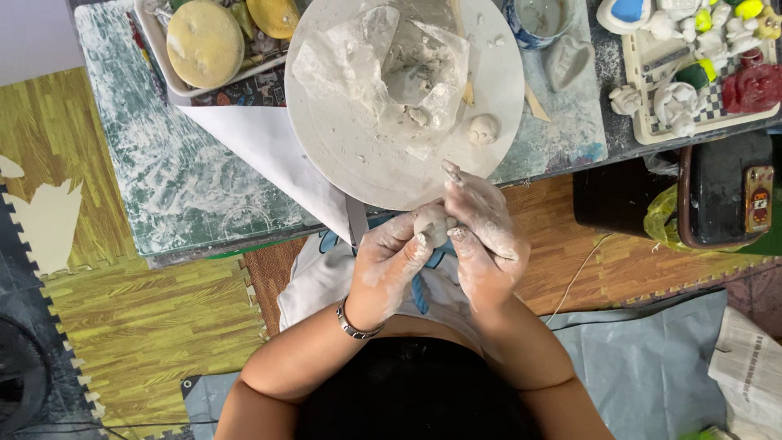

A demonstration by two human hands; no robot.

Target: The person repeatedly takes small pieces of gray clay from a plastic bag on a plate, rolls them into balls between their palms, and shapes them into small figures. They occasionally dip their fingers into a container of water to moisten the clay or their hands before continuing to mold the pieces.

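Both clay-smeared hands meet over the lap: left hand and right hand pinch a small pale lump of clay between them. Just beyond, the round grey turntable carries a crumpled clear plastic bag and a little clay ball.
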